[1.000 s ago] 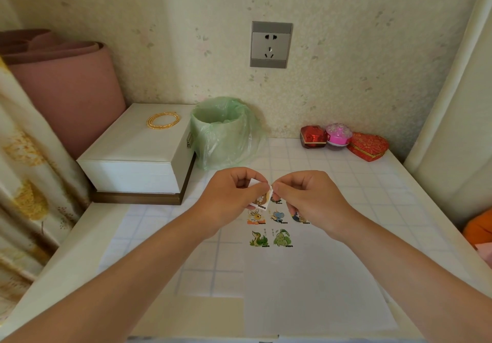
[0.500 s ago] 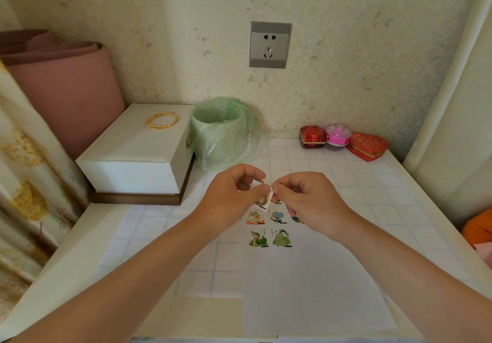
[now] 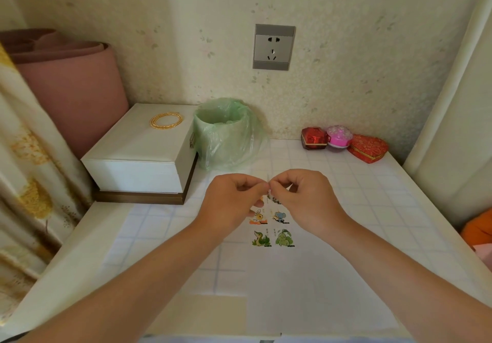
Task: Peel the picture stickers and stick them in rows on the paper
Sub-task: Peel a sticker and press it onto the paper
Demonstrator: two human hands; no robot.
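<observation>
Above the paper [image 3: 306, 289], left hand [image 3: 233, 202] and right hand [image 3: 302, 200] both pinch one small sticker [image 3: 269, 189], seemingly mid-peel; next, it needs aligning beside the stuck stickers [image 3: 284, 238].

A white box [image 3: 138, 161] with a gold bracelet [image 3: 166, 120] is sitting beside a green-bagged bin [image 3: 225, 135]; red gift boxes [image 3: 343, 143] are lining the wall.
</observation>
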